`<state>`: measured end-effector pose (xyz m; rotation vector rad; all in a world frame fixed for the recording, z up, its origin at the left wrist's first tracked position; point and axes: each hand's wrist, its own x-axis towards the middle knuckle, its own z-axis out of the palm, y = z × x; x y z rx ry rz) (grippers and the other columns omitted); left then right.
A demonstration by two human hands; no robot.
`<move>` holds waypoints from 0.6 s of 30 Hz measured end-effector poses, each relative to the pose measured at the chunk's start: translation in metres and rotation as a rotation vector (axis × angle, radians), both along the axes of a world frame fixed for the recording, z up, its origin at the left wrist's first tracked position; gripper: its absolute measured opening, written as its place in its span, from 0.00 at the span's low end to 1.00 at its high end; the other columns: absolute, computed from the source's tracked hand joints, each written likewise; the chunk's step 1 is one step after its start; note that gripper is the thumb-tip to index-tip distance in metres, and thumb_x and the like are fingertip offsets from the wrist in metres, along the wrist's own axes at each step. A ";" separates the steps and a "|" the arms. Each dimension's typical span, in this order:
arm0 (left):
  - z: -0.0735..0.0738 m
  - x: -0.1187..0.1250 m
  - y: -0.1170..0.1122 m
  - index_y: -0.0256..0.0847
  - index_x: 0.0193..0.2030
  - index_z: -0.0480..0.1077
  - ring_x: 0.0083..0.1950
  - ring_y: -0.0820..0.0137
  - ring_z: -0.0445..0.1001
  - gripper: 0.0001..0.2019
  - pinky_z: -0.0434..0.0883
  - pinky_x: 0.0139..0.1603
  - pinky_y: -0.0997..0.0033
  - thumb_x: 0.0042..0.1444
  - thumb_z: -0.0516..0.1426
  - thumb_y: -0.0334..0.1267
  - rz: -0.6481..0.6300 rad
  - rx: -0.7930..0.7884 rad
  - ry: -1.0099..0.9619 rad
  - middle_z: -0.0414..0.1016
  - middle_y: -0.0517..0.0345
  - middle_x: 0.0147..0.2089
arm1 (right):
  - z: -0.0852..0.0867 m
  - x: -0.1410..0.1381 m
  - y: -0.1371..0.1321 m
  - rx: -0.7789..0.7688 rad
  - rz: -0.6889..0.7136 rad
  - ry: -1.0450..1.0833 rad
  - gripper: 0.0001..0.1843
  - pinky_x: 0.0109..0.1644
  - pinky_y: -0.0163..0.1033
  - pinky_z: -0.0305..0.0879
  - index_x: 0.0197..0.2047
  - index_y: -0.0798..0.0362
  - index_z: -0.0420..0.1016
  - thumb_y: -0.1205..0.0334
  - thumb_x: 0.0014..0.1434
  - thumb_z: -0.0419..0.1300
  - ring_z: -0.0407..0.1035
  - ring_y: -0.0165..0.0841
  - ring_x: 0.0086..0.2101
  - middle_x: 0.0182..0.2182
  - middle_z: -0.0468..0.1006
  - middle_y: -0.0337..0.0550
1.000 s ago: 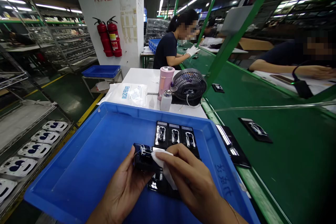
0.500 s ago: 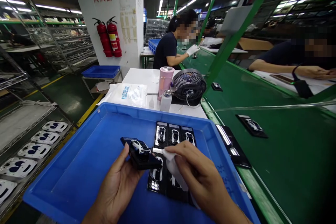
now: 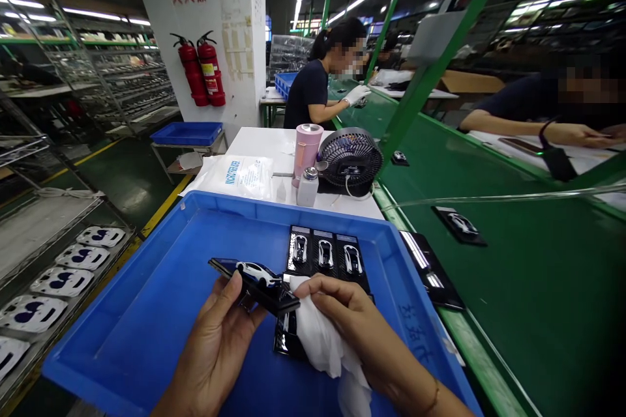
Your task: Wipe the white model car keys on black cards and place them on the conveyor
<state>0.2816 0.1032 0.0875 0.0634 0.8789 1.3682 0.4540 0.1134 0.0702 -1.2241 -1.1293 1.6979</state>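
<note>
My left hand (image 3: pixel 218 332) is closed round the edge of a black display base, thumb on top, with a white-and-black model car (image 3: pixel 258 273) mounted on it. The base is tilted, its right end lower. In my right hand (image 3: pixel 355 319) a white cloth (image 3: pixel 320 337) is pinched between thumb and fingers and hangs down below. The cloth's upper end is beside the right end of the base; whether it touches is hard to tell. Below and behind, several more model cars on black bases (image 3: pixel 325 254) lie in the blue tray (image 3: pixel 147 313), some hidden by the cloth and hand.
Beyond the tray stand a pink tumbler (image 3: pixel 307 150), a white pump bottle (image 3: pixel 308 187), a black fan (image 3: pixel 351 158) and a white plastic packet (image 3: pixel 239 176). The green conveyor (image 3: pixel 528 287) on the right carries another model car (image 3: pixel 460 224). Co-workers (image 3: pixel 313 88) sit along it.
My left hand has tilted the model car's base more and moved it slightly left. My right hand has turned, and more of the cloth shows. The model car on the conveyor has shifted left.
</note>
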 end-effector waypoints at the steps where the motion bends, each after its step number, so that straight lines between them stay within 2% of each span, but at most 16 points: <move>1: 0.000 0.000 0.000 0.35 0.39 0.69 0.44 0.63 0.75 0.07 0.73 0.48 0.57 0.53 0.56 0.27 0.002 -0.004 -0.002 0.76 0.50 0.40 | 0.001 0.000 -0.001 0.005 -0.003 0.003 0.09 0.25 0.29 0.51 0.36 0.54 0.75 0.60 0.55 0.56 0.57 0.25 0.22 0.25 0.68 0.38; 3: -0.001 -0.001 0.001 0.34 0.39 0.69 0.45 0.61 0.75 0.06 0.73 0.46 0.57 0.54 0.55 0.30 -0.019 -0.037 -0.024 0.76 0.47 0.41 | 0.006 -0.001 -0.003 0.082 -0.007 -0.021 0.09 0.29 0.30 0.54 0.36 0.52 0.77 0.59 0.56 0.56 0.60 0.27 0.27 0.30 0.69 0.39; 6: -0.004 0.000 0.003 0.29 0.43 0.68 0.46 0.57 0.75 0.12 0.75 0.43 0.58 0.57 0.53 0.35 -0.086 -0.099 -0.086 0.76 0.40 0.42 | 0.016 -0.004 -0.008 0.308 0.032 -0.150 0.10 0.36 0.32 0.57 0.34 0.50 0.77 0.57 0.58 0.56 0.63 0.31 0.33 0.32 0.69 0.39; 10: -0.008 0.004 0.004 0.23 0.46 0.66 0.44 0.58 0.76 0.17 0.74 0.43 0.59 0.59 0.49 0.37 -0.174 -0.104 -0.207 0.75 0.34 0.42 | 0.023 -0.010 -0.014 0.525 0.074 -0.300 0.08 0.36 0.33 0.58 0.31 0.52 0.74 0.58 0.58 0.58 0.63 0.30 0.32 0.29 0.66 0.39; 13: -0.010 0.005 0.003 0.22 0.44 0.68 0.42 0.60 0.76 0.17 0.74 0.44 0.61 0.59 0.49 0.37 -0.209 -0.097 -0.282 0.76 0.34 0.42 | 0.022 -0.013 -0.016 0.597 0.074 -0.343 0.08 0.32 0.32 0.57 0.29 0.52 0.71 0.59 0.59 0.58 0.62 0.29 0.29 0.27 0.64 0.37; 18: -0.013 0.008 0.001 0.25 0.40 0.71 0.39 0.65 0.77 0.16 0.74 0.43 0.65 0.60 0.48 0.37 -0.217 -0.068 -0.342 0.77 0.40 0.39 | 0.021 -0.013 -0.018 0.638 0.064 -0.359 0.08 0.34 0.33 0.57 0.28 0.53 0.70 0.61 0.58 0.58 0.62 0.30 0.31 0.27 0.64 0.38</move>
